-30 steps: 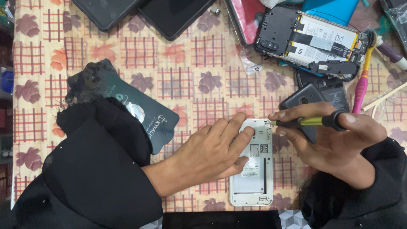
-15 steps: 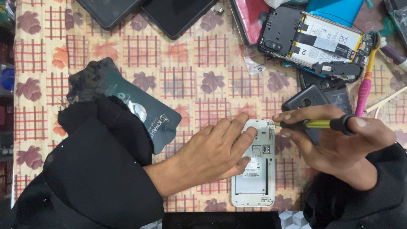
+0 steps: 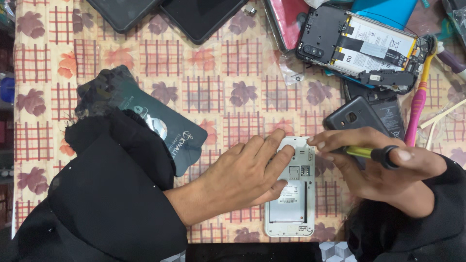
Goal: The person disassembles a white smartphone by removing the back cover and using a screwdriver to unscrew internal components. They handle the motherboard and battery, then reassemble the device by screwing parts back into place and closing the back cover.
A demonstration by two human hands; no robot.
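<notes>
White plastic phone frame with its back cover off point(image 3: 290, 194) lies flat on the floral checked tablecloth point(image 3: 218, 92). Left hand point(image 3: 242, 174) presses flat on the frame's left edge, grasping nothing. Right hand point(image 3: 383, 170) pinches a yellow-shafted screwdriver point(image 3: 369, 153), tip at the frame's top. Screw-work underway; next calls for steady vertical pressure.

My tablecloth point(image 3: 233, 97) is cream with red checks and purple and orange flowers. The open phone point(image 3: 291, 194) under my left hand point(image 3: 242, 177) is white and grey inside. The screwdriver point(image 3: 369, 153) in my right hand point(image 3: 383, 170) is yellow with a black cap. My sleeves point(image 3: 111, 204) are black. The card point(image 3: 170, 131) is dark green with white marks. The toothbrush point(image 3: 418, 104) is pink and yellow. The back cover point(image 3: 357, 116) is dark grey.
</notes>
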